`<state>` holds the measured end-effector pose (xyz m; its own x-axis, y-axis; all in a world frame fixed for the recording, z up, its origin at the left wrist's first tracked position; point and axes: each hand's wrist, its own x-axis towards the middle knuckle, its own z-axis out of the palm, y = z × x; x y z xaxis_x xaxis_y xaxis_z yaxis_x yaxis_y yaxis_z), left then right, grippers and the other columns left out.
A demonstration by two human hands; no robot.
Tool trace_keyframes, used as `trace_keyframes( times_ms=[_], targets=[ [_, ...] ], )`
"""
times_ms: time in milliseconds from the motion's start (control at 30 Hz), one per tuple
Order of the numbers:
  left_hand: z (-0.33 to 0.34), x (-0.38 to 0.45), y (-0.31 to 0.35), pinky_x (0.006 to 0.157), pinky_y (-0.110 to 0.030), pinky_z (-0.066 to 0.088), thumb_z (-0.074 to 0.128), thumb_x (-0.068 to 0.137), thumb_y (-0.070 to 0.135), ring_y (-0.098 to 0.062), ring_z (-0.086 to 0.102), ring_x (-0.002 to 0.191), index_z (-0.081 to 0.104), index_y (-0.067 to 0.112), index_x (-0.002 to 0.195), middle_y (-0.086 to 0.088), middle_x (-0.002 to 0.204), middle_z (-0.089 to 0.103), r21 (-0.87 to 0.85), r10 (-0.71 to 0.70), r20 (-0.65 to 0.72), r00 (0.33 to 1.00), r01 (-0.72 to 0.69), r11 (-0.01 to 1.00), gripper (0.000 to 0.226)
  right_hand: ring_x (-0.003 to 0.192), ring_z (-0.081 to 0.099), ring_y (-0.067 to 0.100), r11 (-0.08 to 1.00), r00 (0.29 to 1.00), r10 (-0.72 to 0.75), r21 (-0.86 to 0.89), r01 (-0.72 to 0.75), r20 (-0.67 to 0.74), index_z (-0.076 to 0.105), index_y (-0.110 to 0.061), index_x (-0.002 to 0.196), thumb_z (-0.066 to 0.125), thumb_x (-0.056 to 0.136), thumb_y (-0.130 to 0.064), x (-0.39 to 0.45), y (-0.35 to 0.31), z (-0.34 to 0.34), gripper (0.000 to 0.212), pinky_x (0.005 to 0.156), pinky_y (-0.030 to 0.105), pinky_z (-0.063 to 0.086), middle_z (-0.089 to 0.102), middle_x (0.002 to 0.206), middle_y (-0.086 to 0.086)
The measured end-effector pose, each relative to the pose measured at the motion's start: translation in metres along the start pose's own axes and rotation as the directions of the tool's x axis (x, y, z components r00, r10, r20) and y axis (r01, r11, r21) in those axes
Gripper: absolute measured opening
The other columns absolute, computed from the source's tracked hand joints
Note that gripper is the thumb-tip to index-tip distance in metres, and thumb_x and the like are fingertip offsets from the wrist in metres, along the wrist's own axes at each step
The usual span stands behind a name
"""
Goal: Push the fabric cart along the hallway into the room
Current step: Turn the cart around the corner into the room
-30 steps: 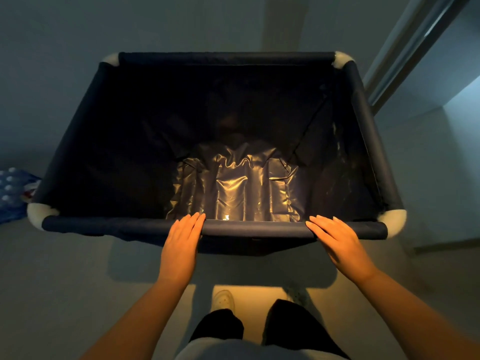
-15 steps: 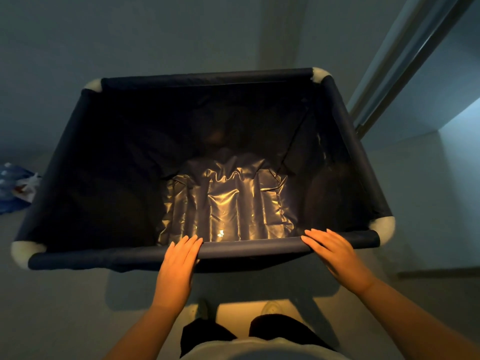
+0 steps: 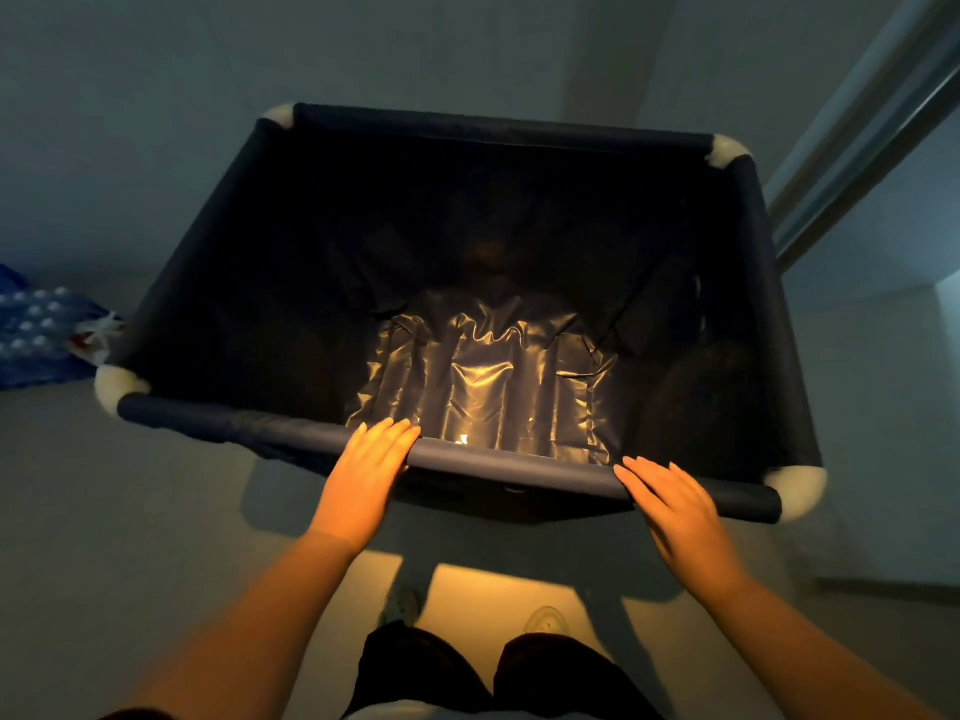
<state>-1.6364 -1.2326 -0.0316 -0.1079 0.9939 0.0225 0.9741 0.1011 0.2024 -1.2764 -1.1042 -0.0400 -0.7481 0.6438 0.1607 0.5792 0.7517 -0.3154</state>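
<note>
A: What changed in the last second?

B: The cart has swung; its far end now angles right, toward the door frame. You look to be steering it into the room.

A: And your 2 hands?

B: Your left hand and right hand lie flat on the near rail, fingers straight and draped over it, not curled around. The cart stands directly in front of you, bin empty.

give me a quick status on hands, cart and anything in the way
Left hand and right hand flat on near rail, fingers open. Fabric cart empty, angled. Door frame close at far right corner; blue bag left.
</note>
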Motion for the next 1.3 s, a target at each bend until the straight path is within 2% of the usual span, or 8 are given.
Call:
trace_keyframes(
  times_ms=[67,167,300,433,600,800,1133,1300],
  targets=[
    [-0.006,0.008,-0.017,0.103,-0.050,0.034,0.072,0.068,-0.011,-0.032,0.052,0.120,0.053,0.006,0.127,-0.013,0.126,0.059,0.000,0.006,-0.003,1.000,-0.006,1.000,0.064,0.120,0.048,0.027,1.000,0.999,0.024,0.006,-0.024,-0.023,0.052,-0.006,0.128,0.055,0.074,0.010,0.008,-0.014,0.008,0.057,0.105,0.041,0.028,0.056,0.129,0.012],
    [-0.015,0.023,-0.045,0.105,-0.047,0.035,0.066,0.072,-0.010,-0.033,0.055,0.115,0.055,0.004,0.125,-0.016,0.122,0.061,-0.011,0.022,-0.021,1.000,-0.023,1.000,0.056,0.119,0.050,0.029,0.995,0.995,0.099,-0.005,-0.099,-0.014,0.051,-0.006,0.130,0.067,0.062,0.019,0.026,-0.040,0.021,0.074,0.103,0.045,0.033,0.056,0.129,0.012],
    [-0.029,0.050,-0.088,0.103,-0.044,0.034,0.055,0.072,-0.005,-0.033,0.058,0.107,0.056,0.002,0.121,-0.016,0.114,0.063,-0.011,0.080,-0.028,0.996,-0.081,0.997,0.049,0.115,0.055,0.032,0.985,0.985,0.170,-0.041,-0.170,-0.002,0.052,-0.004,0.128,0.069,0.051,0.021,0.057,-0.074,0.035,0.083,0.099,0.050,0.035,0.058,0.127,0.014],
    [-0.038,0.075,-0.132,0.105,-0.047,0.032,0.063,0.068,-0.014,-0.033,0.053,0.115,0.052,0.002,0.126,-0.017,0.121,0.059,-0.018,0.120,0.007,0.993,-0.120,0.993,0.061,0.115,0.055,0.031,0.967,0.968,0.249,-0.043,-0.249,-0.019,0.051,-0.005,0.129,0.069,0.055,0.020,0.088,-0.106,0.053,0.080,0.101,0.048,0.033,0.057,0.127,0.014],
    [-0.046,0.108,-0.183,0.109,-0.045,0.028,0.059,0.075,-0.010,-0.032,0.048,0.118,0.048,0.004,0.130,-0.015,0.126,0.055,0.006,0.193,0.024,0.981,-0.194,0.981,0.057,0.116,0.053,0.031,0.945,0.946,0.321,-0.044,-0.323,-0.047,0.051,-0.006,0.130,0.070,0.056,0.020,0.126,-0.137,0.072,0.081,0.102,0.046,0.032,0.056,0.128,0.015],
    [-0.054,0.145,-0.234,0.111,-0.041,0.022,0.059,0.074,-0.013,-0.030,0.042,0.124,0.041,0.006,0.135,-0.013,0.132,0.049,0.044,0.221,0.091,0.971,-0.226,0.973,0.067,0.118,0.051,0.030,0.920,0.918,0.388,-0.027,-0.392,-0.085,0.050,-0.007,0.131,0.070,0.058,0.020,0.170,-0.170,0.092,0.081,0.104,0.043,0.030,0.057,0.128,0.014],
    [-0.070,0.191,-0.309,0.109,-0.045,0.030,0.062,0.072,-0.017,-0.032,0.048,0.120,0.048,0.003,0.130,-0.016,0.127,0.055,0.046,0.316,0.048,0.948,-0.318,0.947,0.063,0.117,0.046,0.026,0.884,0.871,0.464,0.024,-0.466,-0.162,0.050,-0.007,0.130,0.067,0.051,0.024,0.240,-0.208,0.126,0.086,0.103,0.044,0.032,0.058,0.125,0.013],
    [-0.075,0.214,-0.350,0.106,-0.048,0.033,0.063,0.074,-0.013,-0.034,0.052,0.116,0.051,0.000,0.126,-0.019,0.122,0.058,0.036,0.342,0.032,0.939,-0.343,0.939,0.055,0.112,0.054,0.033,0.880,0.868,0.465,-0.016,-0.475,-0.175,0.051,-0.006,0.129,0.069,0.053,0.022,0.279,-0.227,0.137,0.083,0.101,0.047,0.033,0.058,0.124,0.014]
  ],
)
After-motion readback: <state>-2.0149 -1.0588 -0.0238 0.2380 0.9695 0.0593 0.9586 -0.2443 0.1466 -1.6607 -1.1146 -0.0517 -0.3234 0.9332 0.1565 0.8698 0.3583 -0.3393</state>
